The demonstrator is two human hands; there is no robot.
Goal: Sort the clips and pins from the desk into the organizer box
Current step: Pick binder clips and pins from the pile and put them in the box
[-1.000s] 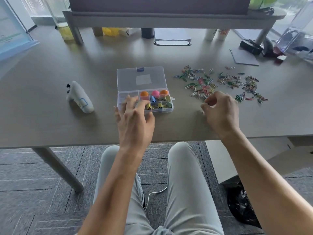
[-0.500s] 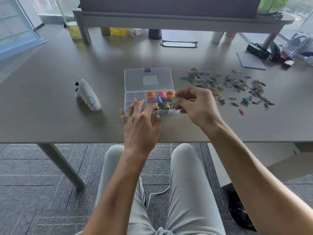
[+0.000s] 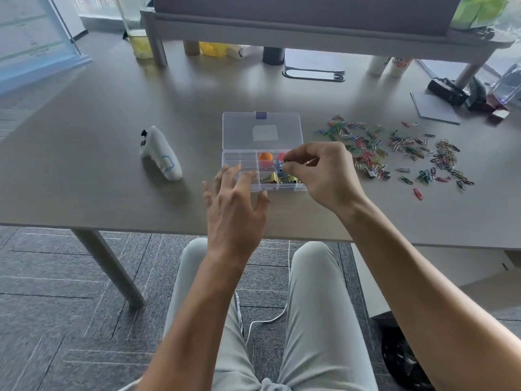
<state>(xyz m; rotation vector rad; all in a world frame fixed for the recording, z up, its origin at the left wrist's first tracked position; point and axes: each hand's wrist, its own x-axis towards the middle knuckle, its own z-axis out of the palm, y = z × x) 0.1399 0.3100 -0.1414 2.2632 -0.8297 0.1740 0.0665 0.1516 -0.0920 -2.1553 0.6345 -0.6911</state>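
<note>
a second ago the right hand (image 3: 324,173) was at the near edge of the scattered paper clips (image 3: 394,148) on the bench (image 3: 112,165); now it has crossed to the organizer box (image 3: 263,165) and sits over the box's right-hand compartments. that reads as one pick carried over and about to be dropped, so a sorting cycle is close to complete, though most of the pile is not yet in the box.

the right hand is closed into a pinch, thumb and forefinger tips together just above the middle-right cells; whatever it holds is too small to make out, probably a clip. the left hand (image 3: 236,198) has stayed at the near-left corner of the box, fingers spread and relaxed, tips touching or just over the front-left cells, gripping nothing.

the box lies open, lid flat behind it, with orange and pink pieces in the back row and gold binder clips (image 3: 270,179) in front. the loose clips lie well right of it.
</note>
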